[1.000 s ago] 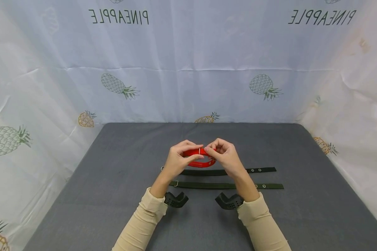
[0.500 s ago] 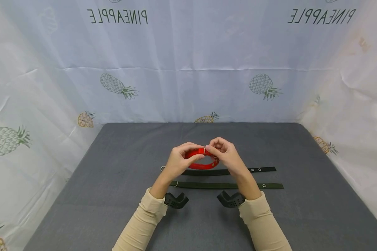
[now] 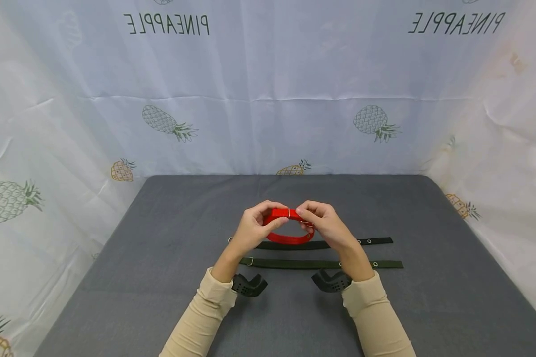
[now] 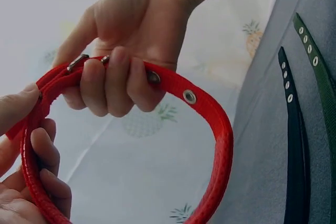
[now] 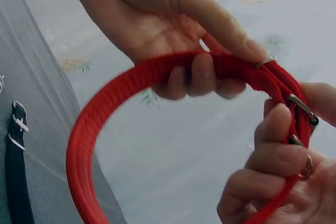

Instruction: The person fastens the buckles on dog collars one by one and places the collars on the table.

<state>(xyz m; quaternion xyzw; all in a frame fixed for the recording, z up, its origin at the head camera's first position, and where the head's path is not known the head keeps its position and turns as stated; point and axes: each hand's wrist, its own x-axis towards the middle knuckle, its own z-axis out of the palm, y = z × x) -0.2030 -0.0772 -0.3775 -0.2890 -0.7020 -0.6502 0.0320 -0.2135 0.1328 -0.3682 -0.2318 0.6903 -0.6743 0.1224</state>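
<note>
Both hands hold a red pet collar (image 3: 290, 239), bent into a loop above the table. My left hand (image 3: 256, 225) grips the left side, its thumb and fingers on either side of the doubled strap near a metal keeper loop (image 5: 266, 61). With thumb and curled fingers, my right hand (image 3: 328, 225) pinches the right side by the metal buckle (image 5: 303, 109) and the D-ring (image 5: 307, 167). A metal eyelet (image 4: 189, 96) shows on the strap beside the right fingers. Part of the overlapped strap is hidden behind the fingers.
On the grey table (image 3: 169, 277), a black collar (image 3: 295, 245) and a dark green collar (image 3: 290, 264) lie stretched out side by side, below the hands in the head view. Both have eyelets. A white pineapple-print curtain (image 3: 268, 129) surrounds the table's back and sides.
The right hand has shifted slightly right, and the collar's loop looks wider and a little lower. The keeper loop moved right, then slightly back left. The left hand has barely moved.
</note>
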